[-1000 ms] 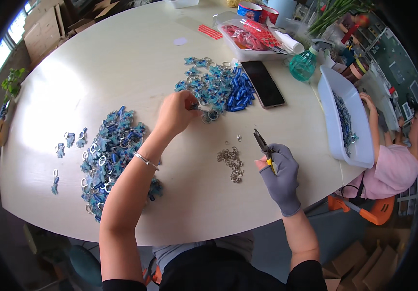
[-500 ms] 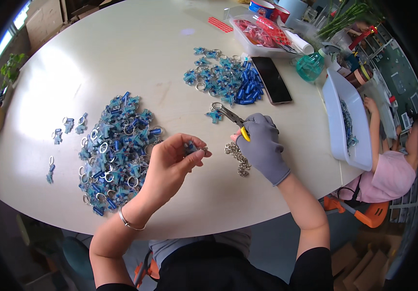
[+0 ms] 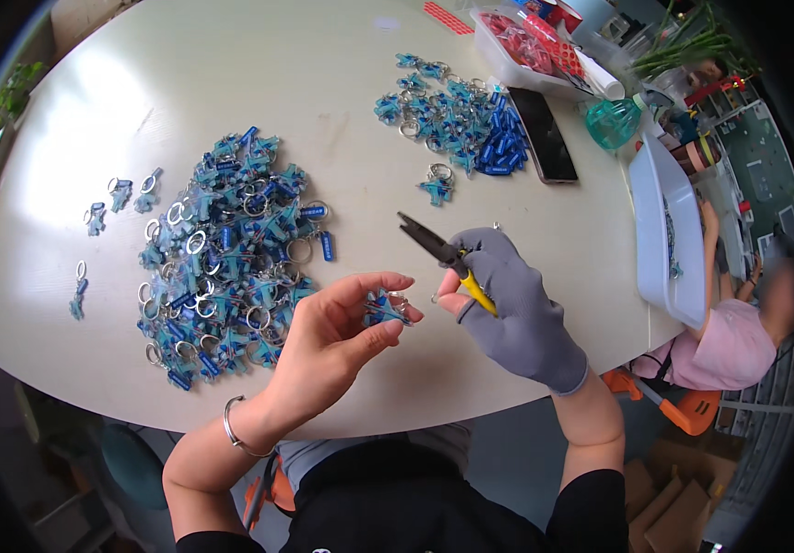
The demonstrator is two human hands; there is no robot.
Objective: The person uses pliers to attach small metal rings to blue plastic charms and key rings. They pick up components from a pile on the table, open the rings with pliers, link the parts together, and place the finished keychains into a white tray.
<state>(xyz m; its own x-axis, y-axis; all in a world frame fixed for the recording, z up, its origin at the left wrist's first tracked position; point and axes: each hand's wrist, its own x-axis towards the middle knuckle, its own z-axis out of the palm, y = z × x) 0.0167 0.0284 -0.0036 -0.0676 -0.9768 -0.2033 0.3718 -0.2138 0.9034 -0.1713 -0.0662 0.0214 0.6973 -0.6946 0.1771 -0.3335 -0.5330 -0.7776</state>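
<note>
In my bare left hand [image 3: 331, 336] I hold a small blue and teal airplane-shaped charm [image 3: 382, 310] between thumb and fingers. My right hand [image 3: 526, 318], in a grey glove, grips pliers [image 3: 475, 284] with dark jaws and yellow handles. Their jaws point away to the upper left and touch nothing. A small metal ring [image 3: 434, 298] shows at the bare tips of the right thumb and finger. The glove hides most of the table beneath it. Just beyond the pliers lies a single keychain [image 3: 437, 187]. Beside my left hand spreads a large heap of keychains [image 3: 231, 249].
A few keychains [image 3: 94, 218] lie apart at the left. Farther off are another charm pile [image 3: 452, 115], blue tags [image 3: 505, 147], a phone [image 3: 545, 138] and a plastic box [image 3: 517, 69]. A bluish bin [image 3: 655, 221] and a spray bottle [image 3: 614, 122] stand right, near another person [image 3: 724, 341].
My right hand has drawn the pliers away from the single keychain and covers where the small rings lay. The left fingers have spread somewhat, showing more of the charm. The whole view has shifted slightly.
</note>
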